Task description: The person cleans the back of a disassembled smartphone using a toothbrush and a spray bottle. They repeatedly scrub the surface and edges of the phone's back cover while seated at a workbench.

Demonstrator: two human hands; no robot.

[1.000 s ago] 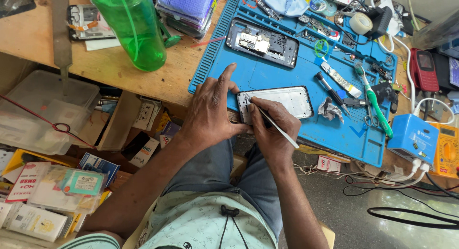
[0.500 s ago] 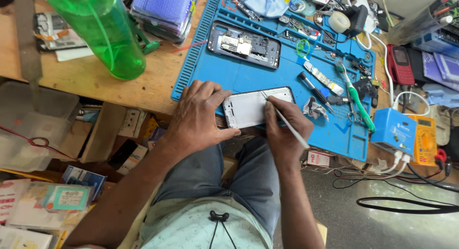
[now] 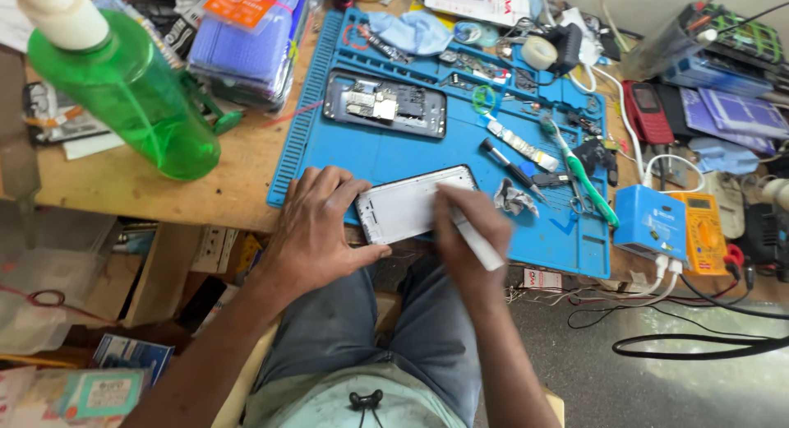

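left hand [image 3: 316, 226] lies flat at the near edge of the blue mat [image 3: 394, 152], fingers spread and pressed down beside the left end of the white phone frame [image 3: 411, 202], touching it and pinning it in place. right hand [image 3: 470, 231] is curled shut around a thin white tool [image 3: 477, 243], pinching it like a pen; the tool's tip is hidden behind the fingers where they meet the frame's right part, and its free end sticks out toward the person's lap. the phone frame lies face up on the mat's near edge, slightly tilted, between the two hands.

farther up the mat an opened dark phone [image 3: 385, 103] lies with its inner boards showing. to the right of the frame sit a dark-handled screwdriver [image 3: 509, 166], a crumpled scrap [image 3: 514, 199] and a green toothbrush [image 3: 585, 175]. a small blue box [image 3: 653, 221] and an orange meter [image 3: 699, 231] stand at the mat's right edge, with a red phone [image 3: 649, 111] beyond them. on the wooden desk [image 3: 164, 189] to the left stands a green bottle [image 3: 136, 95] with a white cap, well apart from the hands, and a stack of bluish packets [image 3: 251, 37] lies behind it.
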